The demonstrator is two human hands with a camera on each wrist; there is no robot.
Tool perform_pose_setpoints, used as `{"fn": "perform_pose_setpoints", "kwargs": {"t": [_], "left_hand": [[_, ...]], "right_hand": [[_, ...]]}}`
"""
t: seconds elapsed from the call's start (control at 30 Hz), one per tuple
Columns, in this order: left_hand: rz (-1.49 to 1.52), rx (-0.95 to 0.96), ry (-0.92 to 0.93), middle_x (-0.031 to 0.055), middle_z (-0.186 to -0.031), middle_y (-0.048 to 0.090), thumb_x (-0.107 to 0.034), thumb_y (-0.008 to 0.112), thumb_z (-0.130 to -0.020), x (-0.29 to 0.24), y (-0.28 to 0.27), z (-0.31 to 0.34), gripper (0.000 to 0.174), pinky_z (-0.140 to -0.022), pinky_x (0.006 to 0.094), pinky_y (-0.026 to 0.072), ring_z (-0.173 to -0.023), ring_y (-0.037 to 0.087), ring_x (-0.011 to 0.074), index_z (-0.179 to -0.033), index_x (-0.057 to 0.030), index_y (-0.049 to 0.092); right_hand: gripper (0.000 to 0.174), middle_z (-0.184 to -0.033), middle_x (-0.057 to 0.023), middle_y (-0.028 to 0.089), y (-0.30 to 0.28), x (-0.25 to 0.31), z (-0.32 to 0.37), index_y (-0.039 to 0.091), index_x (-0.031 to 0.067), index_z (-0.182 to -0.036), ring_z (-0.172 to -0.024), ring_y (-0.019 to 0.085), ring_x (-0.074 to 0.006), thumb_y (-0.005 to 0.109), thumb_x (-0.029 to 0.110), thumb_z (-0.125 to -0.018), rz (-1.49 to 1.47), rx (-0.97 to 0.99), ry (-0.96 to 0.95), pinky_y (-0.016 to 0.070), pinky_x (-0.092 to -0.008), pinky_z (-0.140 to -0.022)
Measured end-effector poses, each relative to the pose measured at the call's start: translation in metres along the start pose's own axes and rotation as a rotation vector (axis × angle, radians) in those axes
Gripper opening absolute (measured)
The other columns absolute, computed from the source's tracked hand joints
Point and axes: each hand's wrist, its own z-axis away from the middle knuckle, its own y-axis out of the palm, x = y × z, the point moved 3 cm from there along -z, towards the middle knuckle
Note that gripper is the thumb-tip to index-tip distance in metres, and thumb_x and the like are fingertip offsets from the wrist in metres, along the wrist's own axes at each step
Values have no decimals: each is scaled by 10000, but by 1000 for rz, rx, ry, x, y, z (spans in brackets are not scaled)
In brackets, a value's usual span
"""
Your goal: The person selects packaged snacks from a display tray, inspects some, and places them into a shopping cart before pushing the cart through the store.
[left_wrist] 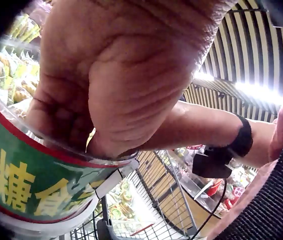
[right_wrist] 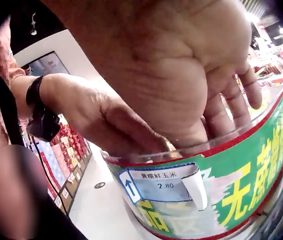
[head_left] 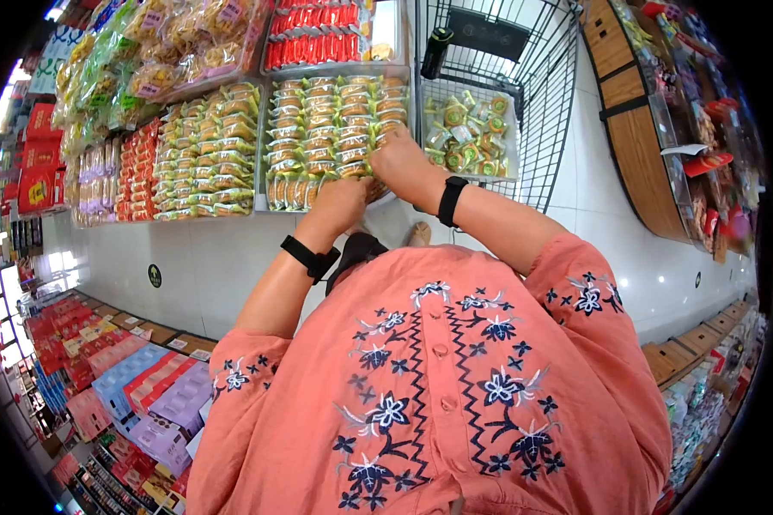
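Note:
Individually wrapped round biscuits [head_left: 320, 120] stand in tight rows in a clear-walled display bin, whose front carries a green label band [right_wrist: 231, 197] with yellow characters and a price tag [right_wrist: 164, 189]. At the bin's front right corner, my left hand [head_left: 342, 202] reaches over the rim with its fingers down inside. Just right of it and slightly farther in, my right hand [head_left: 404, 163] bends down among the packs. The right wrist view shows some right fingers [right_wrist: 236, 102] pointing down behind the rim. Both hands' fingertips are hidden, so I cannot tell whether either grips a pack.
A wire shopping cart [head_left: 548, 103] stands to the right, bearing a white tray [head_left: 511, 142] of green-wrapped packs and a black bottle [head_left: 436, 51]. Red packs [head_left: 313, 47] fill the bin behind; more yellow-green packs [head_left: 206, 154] lie left. A wood-sided display [head_left: 644, 137] curves along the far right.

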Motion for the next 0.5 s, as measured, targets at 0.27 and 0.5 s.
{"fn": "perform_pose_setpoints", "kwargs": {"t": [0.27, 0.5], "left_hand": [[132, -199, -11, 186, -1034, 682, -101, 527, -914, -4, -9, 7, 234, -720, 516, 523, -884, 669, 411, -1126, -74, 620], [146, -311, -40, 157, -1077, 634, -98, 533, -924, -13, -12, 3, 208, -749, 505, 522, -933, 650, 414, -1122, -77, 592]], "right_hand": [[76, -829, -115, 700, -7, -11, 12, 691, 74, -840, -913, 655, -286, 632, 108, -807, -40, 102, -54, 451, -407, -890], [108, -812, -124, 692, -7, -14, 18, 682, 67, -854, -888, 635, -303, 625, 156, -830, -162, 162, -6, 442, -412, -902]]}}
